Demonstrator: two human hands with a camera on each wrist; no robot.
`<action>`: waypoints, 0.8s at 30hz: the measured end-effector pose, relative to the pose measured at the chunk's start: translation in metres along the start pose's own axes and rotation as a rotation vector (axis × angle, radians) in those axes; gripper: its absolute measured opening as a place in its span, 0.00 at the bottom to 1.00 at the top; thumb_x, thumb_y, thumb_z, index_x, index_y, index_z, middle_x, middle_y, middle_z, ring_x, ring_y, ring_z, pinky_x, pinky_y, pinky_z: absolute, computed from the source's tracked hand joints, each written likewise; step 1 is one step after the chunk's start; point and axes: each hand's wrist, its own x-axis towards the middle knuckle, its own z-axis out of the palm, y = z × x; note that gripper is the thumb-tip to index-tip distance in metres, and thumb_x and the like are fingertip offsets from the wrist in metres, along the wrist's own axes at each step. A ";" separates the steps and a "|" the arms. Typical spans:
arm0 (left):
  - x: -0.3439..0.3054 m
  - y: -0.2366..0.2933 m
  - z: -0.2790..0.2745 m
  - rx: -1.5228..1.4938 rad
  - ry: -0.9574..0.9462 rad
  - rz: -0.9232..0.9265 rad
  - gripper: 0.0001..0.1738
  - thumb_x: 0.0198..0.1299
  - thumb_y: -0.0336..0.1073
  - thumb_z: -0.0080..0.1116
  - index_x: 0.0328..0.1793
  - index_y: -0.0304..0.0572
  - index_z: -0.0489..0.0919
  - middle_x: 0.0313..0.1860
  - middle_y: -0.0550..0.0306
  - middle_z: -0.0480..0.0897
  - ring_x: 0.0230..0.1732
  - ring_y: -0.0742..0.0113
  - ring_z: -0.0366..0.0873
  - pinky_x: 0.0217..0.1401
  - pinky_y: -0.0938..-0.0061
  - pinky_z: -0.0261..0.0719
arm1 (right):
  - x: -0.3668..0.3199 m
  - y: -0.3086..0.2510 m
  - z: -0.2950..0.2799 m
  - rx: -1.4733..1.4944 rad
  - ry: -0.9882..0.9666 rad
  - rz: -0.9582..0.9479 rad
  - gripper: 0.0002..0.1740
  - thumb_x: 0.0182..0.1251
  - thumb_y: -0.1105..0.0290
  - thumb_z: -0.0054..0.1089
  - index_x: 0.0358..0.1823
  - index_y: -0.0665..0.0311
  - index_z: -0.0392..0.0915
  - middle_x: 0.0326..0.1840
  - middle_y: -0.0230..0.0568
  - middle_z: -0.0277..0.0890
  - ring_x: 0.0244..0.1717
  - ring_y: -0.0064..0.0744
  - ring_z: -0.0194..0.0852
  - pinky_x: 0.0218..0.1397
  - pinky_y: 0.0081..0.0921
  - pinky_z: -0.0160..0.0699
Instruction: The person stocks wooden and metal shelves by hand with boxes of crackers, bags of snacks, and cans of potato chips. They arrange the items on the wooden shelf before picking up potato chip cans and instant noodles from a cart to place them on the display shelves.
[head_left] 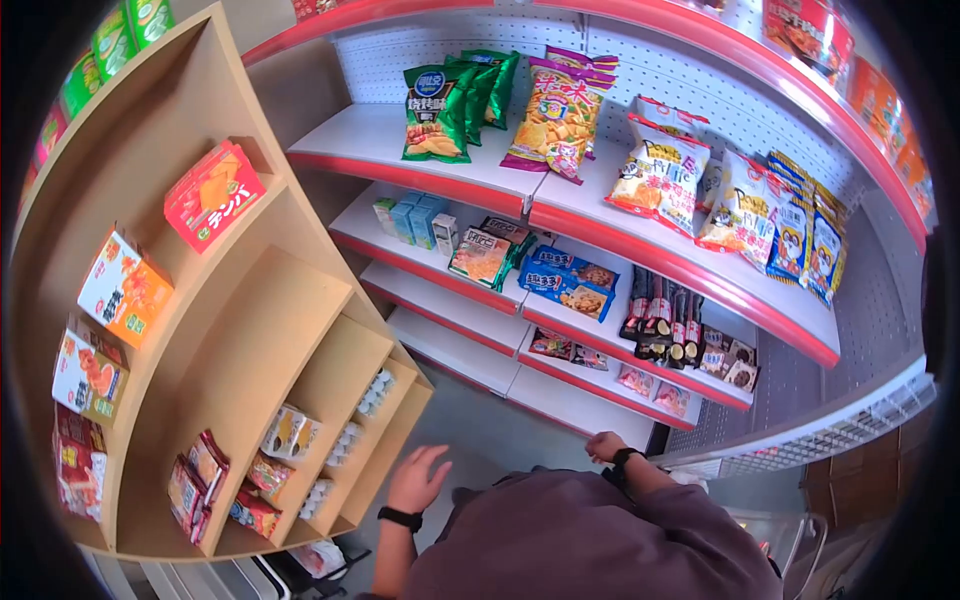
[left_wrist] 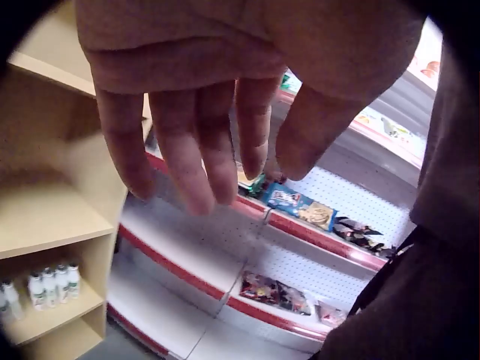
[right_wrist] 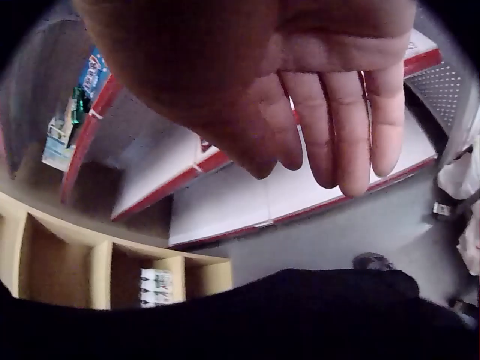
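My left hand (head_left: 417,482) hovers in front of the body with fingers spread loosely and holds nothing; the left wrist view shows its relaxed fingers (left_wrist: 176,150) hanging before the shelves. On the other side, my right hand (head_left: 605,447) hangs near the lowest white shelf (head_left: 560,405), and its fingers (right_wrist: 352,142) are loosely extended around no object. Nearest ahead are small snack packs (head_left: 570,349) and pink packs (head_left: 670,400) on the low shelf. Above them lie blue cookie packs (head_left: 570,282) and dark slim packs (head_left: 662,322).
A wooden shelf unit (head_left: 290,215) stands at left with boxes, snack packs and small white bottles (head_left: 375,392). Large chip bags (head_left: 657,170) fill the upper white shelf. At right, a white wire rack (head_left: 840,415) juts out. Grey floor (head_left: 460,410) shows between the units.
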 end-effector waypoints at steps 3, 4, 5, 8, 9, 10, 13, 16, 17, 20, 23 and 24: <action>0.023 0.032 0.013 -0.040 0.022 -0.004 0.18 0.66 0.39 0.64 0.60 0.44 0.82 0.54 0.47 0.84 0.56 0.43 0.81 0.58 0.58 0.80 | 0.026 -0.040 -0.025 0.040 -0.034 -0.133 0.13 0.66 0.62 0.63 0.37 0.67 0.85 0.30 0.39 0.85 0.30 0.29 0.85 0.36 0.29 0.85; 0.023 0.038 0.017 -0.059 0.035 -0.017 0.18 0.66 0.39 0.64 0.60 0.44 0.82 0.55 0.47 0.84 0.57 0.43 0.81 0.59 0.58 0.80 | 0.043 -0.051 -0.031 -0.006 -0.007 -0.194 0.12 0.67 0.63 0.63 0.37 0.67 0.84 0.31 0.39 0.85 0.30 0.29 0.84 0.36 0.29 0.84; 0.018 0.041 0.020 -0.046 0.054 -0.053 0.18 0.66 0.39 0.64 0.60 0.44 0.82 0.55 0.47 0.84 0.57 0.43 0.81 0.59 0.59 0.80 | 0.053 -0.071 -0.039 0.034 -0.016 -0.286 0.10 0.68 0.66 0.63 0.41 0.66 0.84 0.31 0.38 0.84 0.29 0.29 0.84 0.34 0.28 0.83; -0.007 0.037 0.026 -0.013 0.109 -0.182 0.18 0.66 0.39 0.64 0.59 0.42 0.82 0.55 0.46 0.84 0.57 0.43 0.81 0.60 0.59 0.79 | 0.094 -0.141 -0.048 0.086 0.101 -0.646 0.04 0.68 0.73 0.63 0.41 0.65 0.82 0.31 0.36 0.82 0.25 0.26 0.79 0.28 0.28 0.79; -0.023 0.030 0.029 -0.005 0.129 -0.236 0.17 0.66 0.38 0.64 0.59 0.41 0.82 0.55 0.46 0.84 0.57 0.43 0.81 0.60 0.59 0.80 | 0.113 -0.165 -0.046 0.070 0.195 -0.729 0.05 0.68 0.74 0.63 0.42 0.65 0.81 0.31 0.36 0.82 0.26 0.26 0.79 0.28 0.28 0.78; -0.041 0.022 0.031 0.005 0.147 -0.288 0.17 0.66 0.38 0.64 0.58 0.41 0.82 0.55 0.46 0.84 0.57 0.43 0.81 0.60 0.59 0.80 | 0.128 -0.192 -0.043 0.059 0.290 -0.813 0.06 0.67 0.75 0.64 0.44 0.65 0.80 0.32 0.36 0.82 0.26 0.26 0.78 0.29 0.27 0.77; -0.094 0.005 0.028 0.026 0.245 -0.431 0.17 0.63 0.37 0.67 0.57 0.40 0.84 0.52 0.46 0.85 0.54 0.45 0.83 0.57 0.59 0.81 | 0.138 -0.285 -0.037 0.262 0.284 -0.606 0.22 0.63 0.73 0.68 0.57 0.72 0.75 0.37 0.41 0.83 0.30 0.30 0.81 0.33 0.29 0.78; -0.135 -0.013 0.022 0.065 0.337 -0.570 0.17 0.62 0.38 0.69 0.56 0.41 0.84 0.50 0.47 0.86 0.52 0.48 0.85 0.56 0.60 0.82 | 0.201 -0.335 -0.021 0.150 0.458 -0.590 0.40 0.57 0.66 0.74 0.67 0.82 0.69 0.41 0.50 0.85 0.34 0.38 0.85 0.37 0.33 0.81; -0.143 -0.020 0.017 0.075 0.366 -0.607 0.17 0.61 0.38 0.69 0.55 0.41 0.85 0.49 0.47 0.86 0.52 0.49 0.85 0.56 0.60 0.82 | 0.211 -0.348 -0.017 0.140 0.516 -0.536 0.45 0.55 0.62 0.76 0.69 0.83 0.66 0.42 0.55 0.85 0.39 0.42 0.87 0.40 0.34 0.83; -0.151 -0.041 -0.002 0.042 0.405 -0.665 0.17 0.61 0.37 0.70 0.55 0.42 0.85 0.49 0.47 0.87 0.50 0.49 0.85 0.55 0.61 0.83 | 0.155 -0.400 -0.016 0.604 0.234 -0.342 0.36 0.58 0.62 0.76 0.61 0.78 0.73 0.36 0.53 0.85 0.26 0.40 0.86 0.21 0.33 0.82; -0.139 -0.068 -0.026 0.086 0.397 -0.632 0.17 0.60 0.37 0.70 0.54 0.41 0.84 0.49 0.47 0.87 0.50 0.50 0.86 0.54 0.60 0.83 | 0.158 -0.421 -0.014 0.558 0.265 -0.217 0.27 0.58 0.62 0.77 0.51 0.73 0.77 0.28 0.46 0.83 0.18 0.35 0.82 0.12 0.30 0.77; -0.130 -0.076 -0.035 0.103 0.385 -0.617 0.17 0.60 0.37 0.70 0.54 0.41 0.84 0.49 0.47 0.87 0.51 0.50 0.86 0.54 0.60 0.83 | 0.159 -0.425 -0.012 0.549 0.276 -0.209 0.25 0.58 0.62 0.77 0.49 0.72 0.77 0.26 0.45 0.83 0.17 0.35 0.81 0.12 0.30 0.76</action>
